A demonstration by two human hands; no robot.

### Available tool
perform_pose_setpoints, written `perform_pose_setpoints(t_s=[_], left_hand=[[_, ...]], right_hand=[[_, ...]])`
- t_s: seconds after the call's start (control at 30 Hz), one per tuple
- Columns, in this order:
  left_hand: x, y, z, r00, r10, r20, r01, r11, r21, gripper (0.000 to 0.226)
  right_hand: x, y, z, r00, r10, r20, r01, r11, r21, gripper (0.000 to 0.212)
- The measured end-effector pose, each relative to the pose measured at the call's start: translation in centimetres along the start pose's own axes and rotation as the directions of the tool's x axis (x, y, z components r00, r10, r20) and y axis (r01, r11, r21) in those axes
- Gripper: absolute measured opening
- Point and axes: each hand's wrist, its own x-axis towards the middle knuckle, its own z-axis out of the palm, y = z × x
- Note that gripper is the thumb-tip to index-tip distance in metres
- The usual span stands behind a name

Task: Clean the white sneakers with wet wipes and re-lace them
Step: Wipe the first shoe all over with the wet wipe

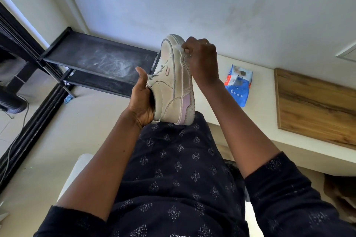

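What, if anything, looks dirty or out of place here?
The black rack has whitish, dusty scuffs smeared across its top shelf. A small blue scrap lies on the floor by its foot. The sneaker has grey grime along its sole edge, where the right hand pinches a wipe.

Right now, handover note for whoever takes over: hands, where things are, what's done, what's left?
Left hand: grips the sneaker through its opening, toe pointing away from the person.
Right hand: pinches a wet wipe against the sole edge near the toe.
Wipes pack: on the pale ledge to the right, beside the wooden board.
Done: wiping is under way; the sole edge looks grey in places.
Left: finish wiping, then lacing; laces are in this shoe. Second sneaker not in view.
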Motion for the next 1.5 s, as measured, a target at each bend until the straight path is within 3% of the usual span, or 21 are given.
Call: perform_pose_setpoints(t_s=[0.1,0.63,0.93,1.23,1.5], left_hand=[[0.0,-0.2,0.0,1.000,0.000,0.002,0.000,0.999,-0.036,0.100],[-0.1,0.2,-0.5,0.998,0.048,0.038,-0.042,0.989,-0.140,0.112],[-0.1,0.2,-0.2,0.996,0.014,0.088,-0.008,0.997,-0.075,0.112],[-0.1,0.2,-0.4,0.973,-0.044,0.228,0.046,0.999,-0.003,0.102],[0.0,1.0,-1.2,0.975,-0.006,0.222,0.028,0.995,-0.096,0.104]], right_hand=[[-1.8,-0.5,-0.1,0.998,-0.058,-0.002,0.058,0.998,0.017,0.014],[-9.0,-2.6,-2.4,0.997,-0.046,0.067,0.033,0.983,0.181,0.019],[-9.0,-3.3,-2.8,0.973,-0.217,0.074,0.199,0.961,0.192,0.020],[-7.5,-5.6,-1.3,0.997,-0.071,-0.012,0.071,0.986,0.148,0.027],[-10.9,-5.5,-2.1,0.942,-0.336,0.001,0.333,0.935,0.118,0.025]])
